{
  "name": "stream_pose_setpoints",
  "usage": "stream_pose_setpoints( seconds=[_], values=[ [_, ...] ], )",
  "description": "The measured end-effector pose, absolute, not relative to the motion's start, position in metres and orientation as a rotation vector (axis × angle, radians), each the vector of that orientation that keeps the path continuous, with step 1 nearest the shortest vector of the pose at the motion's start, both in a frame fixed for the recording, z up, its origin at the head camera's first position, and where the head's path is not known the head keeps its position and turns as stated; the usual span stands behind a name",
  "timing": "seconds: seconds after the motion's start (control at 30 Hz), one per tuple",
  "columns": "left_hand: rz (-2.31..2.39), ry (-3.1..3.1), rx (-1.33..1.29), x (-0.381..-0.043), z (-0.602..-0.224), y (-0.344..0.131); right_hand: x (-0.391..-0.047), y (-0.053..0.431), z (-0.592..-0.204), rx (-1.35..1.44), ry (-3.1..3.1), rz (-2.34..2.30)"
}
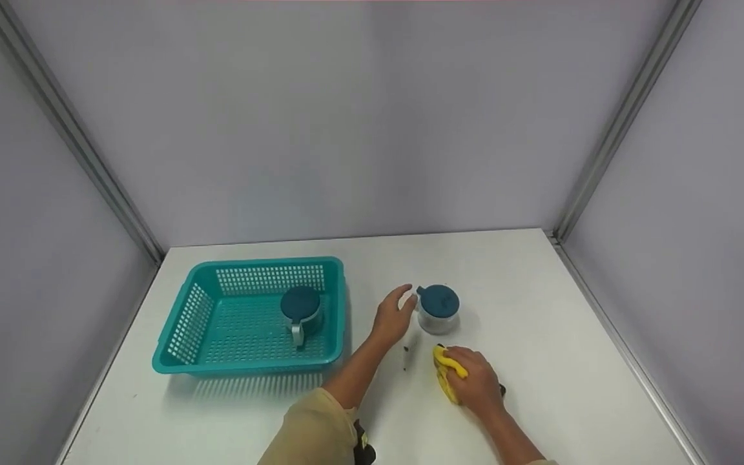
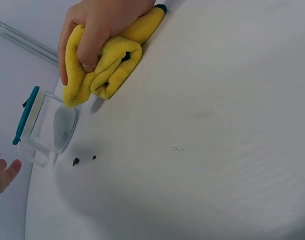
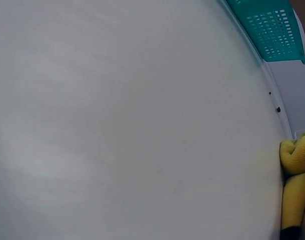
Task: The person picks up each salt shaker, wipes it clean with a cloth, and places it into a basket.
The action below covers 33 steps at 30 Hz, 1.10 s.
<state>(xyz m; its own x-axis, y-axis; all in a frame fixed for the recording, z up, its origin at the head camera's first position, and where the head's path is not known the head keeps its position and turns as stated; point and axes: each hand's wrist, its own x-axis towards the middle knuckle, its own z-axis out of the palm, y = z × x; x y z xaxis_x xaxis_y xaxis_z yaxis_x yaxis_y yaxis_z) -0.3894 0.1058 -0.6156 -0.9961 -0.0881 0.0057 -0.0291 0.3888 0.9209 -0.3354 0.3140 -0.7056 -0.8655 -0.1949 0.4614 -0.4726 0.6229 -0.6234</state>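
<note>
- Gripping folded yellow cloth (image 1: 447, 387) in right hand (image 1: 474, 382), with fingers curled over it, low at worktop (image 1: 578, 400).
- Apparently wiping: press cloth flat and sweep across dark specks (image 1: 406, 349) to its left in one firm stroke.
- Holding nothing in left hand (image 1: 391, 320), with fingers loosely extended beside lidded jar (image 1: 438, 310); not visibly touching.
- Better to steady jar, upright just beyond specks, before wiping close.
- Avoid jostling basket (image 1: 268, 262) at left, containing second jar (image 1: 301, 305).
</note>
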Motion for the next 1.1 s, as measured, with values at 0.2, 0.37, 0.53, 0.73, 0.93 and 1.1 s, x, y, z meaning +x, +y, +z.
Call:
stream_pose_setpoints(
  seconds=[0.2,0.37,0.53,0.73,0.93,1.1],
  values=[
    [-1.709,-2.631,0.051,-0.401,-0.624,0.110,-0.333,0.312,-0.705,0.524,-2.476,1.093],
    [-1.642,-2.738,0.006,-0.411,-0.634,0.113,-0.334,0.312,-0.705,0.514,-2.489,1.086],
    [-1.549,-2.837,-0.006,-0.416,-0.643,0.117,-0.336,0.312,-0.706,0.501,-2.518,1.105],
    [-1.484,-2.801,-0.011,-0.417,-0.645,0.120,-0.335,0.311,-0.706,0.494,-2.525,1.067],
    [-1.443,-2.861,-0.046,-0.417,-0.645,0.125,-0.334,0.312,-0.707,0.478,-2.527,1.052],
    [-1.312,-2.927,-0.053,-0.419,-0.644,0.126,-0.335,0.311,-0.708,0.496,-2.518,1.077]
  ],
)
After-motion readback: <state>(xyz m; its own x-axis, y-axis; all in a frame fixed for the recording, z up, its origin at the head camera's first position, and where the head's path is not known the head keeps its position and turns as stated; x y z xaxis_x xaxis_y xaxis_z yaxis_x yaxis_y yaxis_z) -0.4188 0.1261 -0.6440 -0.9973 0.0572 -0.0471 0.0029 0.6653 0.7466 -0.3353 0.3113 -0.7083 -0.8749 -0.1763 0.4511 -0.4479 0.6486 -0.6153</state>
